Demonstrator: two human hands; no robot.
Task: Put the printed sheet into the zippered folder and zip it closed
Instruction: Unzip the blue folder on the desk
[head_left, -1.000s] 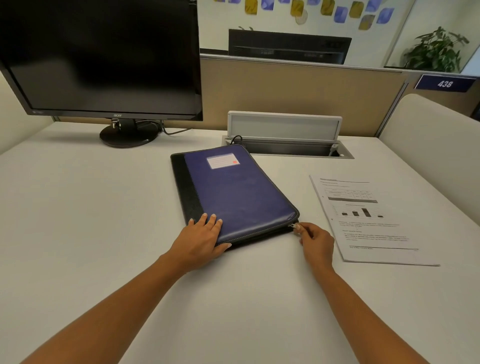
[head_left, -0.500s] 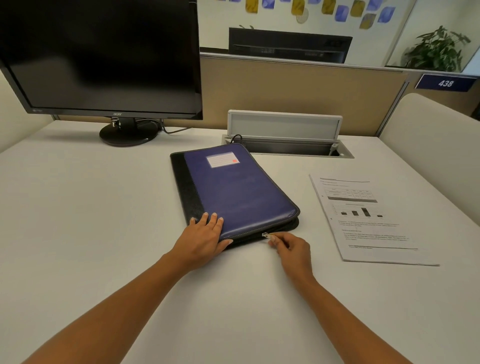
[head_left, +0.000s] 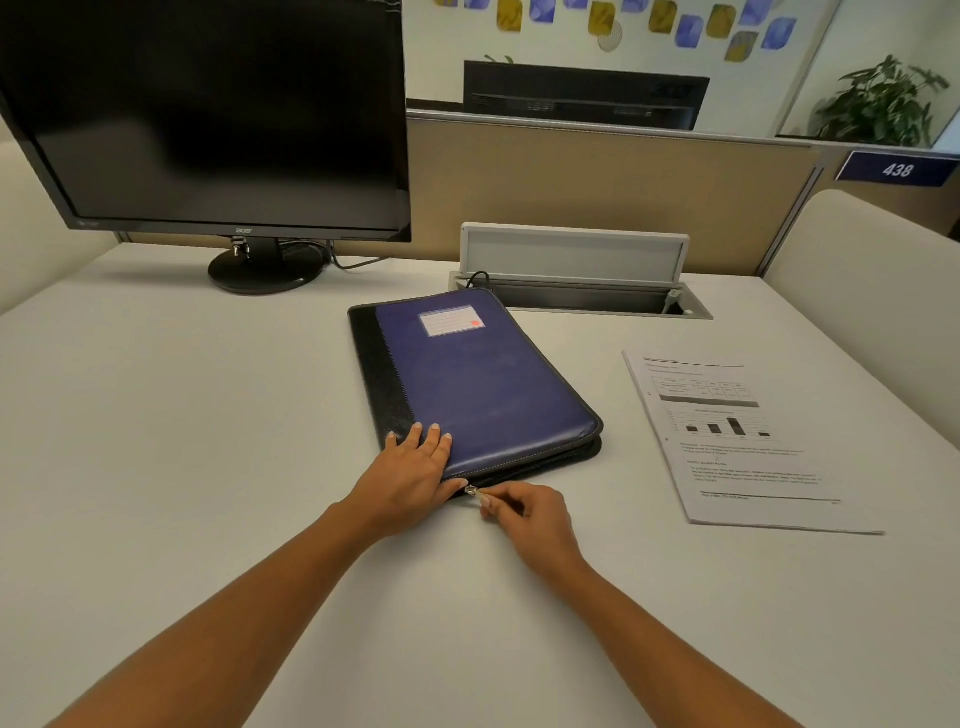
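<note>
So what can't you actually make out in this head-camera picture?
Inside of the blue and black zippered folder: hidden by its shut cover, head view.
Wording on the white printed sheet and the folder's pale label: too small and blurred.
Folder's near left corner: under the left hand.
The silver zipper pull: partly covered by fingers of the right hand.

Soft, even light falls from overhead, and the white table is bright without glare. Shadows are faint and diffuse: a thin dark band under the near edge of the folder, a pale one around the base of the monitor. Its screen is black with a dull sheen. Wide-angle distortion bows the partition and the table's edges. Small print on the sheet is too soft to read, and shapes on the far wall are blurred.
</note>
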